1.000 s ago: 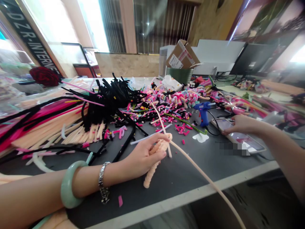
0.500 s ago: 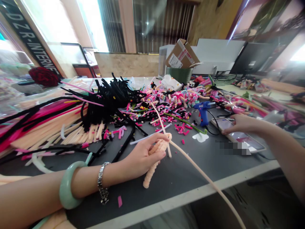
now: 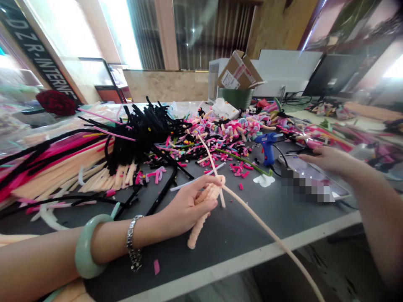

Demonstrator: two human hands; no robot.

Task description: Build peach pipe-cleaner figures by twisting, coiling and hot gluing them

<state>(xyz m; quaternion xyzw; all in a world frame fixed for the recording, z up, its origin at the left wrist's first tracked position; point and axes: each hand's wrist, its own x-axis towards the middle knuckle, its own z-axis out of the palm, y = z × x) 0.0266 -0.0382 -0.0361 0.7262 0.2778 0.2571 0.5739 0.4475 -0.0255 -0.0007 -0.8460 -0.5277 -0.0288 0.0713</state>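
Left hand [image 3: 189, 205] is closed around the twisted peach piece [image 3: 197, 235], gripping its upper part; lower end sticks out below, over the near part of the surface [image 3: 233, 235]. Long peach strand [image 3: 267, 230] runs from the grip down-right past the near edge. Thinner peach stem [image 3: 208, 151] crosses at the piece's top; can't tell how they join. Right hand [image 3: 333, 163] is loosely open over the phone [image 3: 294, 161], nothing visible in it; contact unclear. Blue glue gun [image 3: 267, 149] sits just left of the phone, pink offcuts [image 3: 239, 167] further left.
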